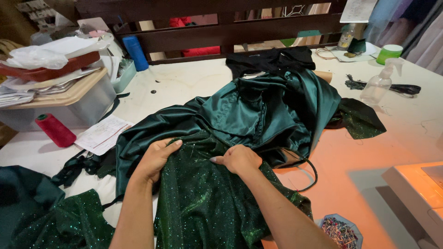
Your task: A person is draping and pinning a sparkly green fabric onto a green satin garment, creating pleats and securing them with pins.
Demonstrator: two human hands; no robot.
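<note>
Glittery green fabric (207,203) lies bunched on the white counter (184,83), joined to smooth, glossy satin (258,110) beyond it. Left hand (157,159) and right hand (237,159) both pinch its sparkly upper edge, fingers curled tight. Beside the fabric's right lies a dish of pins (340,230).

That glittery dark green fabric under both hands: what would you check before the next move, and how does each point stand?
1. Left hand grips the glittery dark green fabric: ok.
2. Right hand pinches it: ok.
3. Shiny green satin cloth lies bunched behind, not flat: not ok.
4. Open dish of coloured pins close to the right forearm: not ok.
5. Pins in the fabric: cannot tell.
</note>
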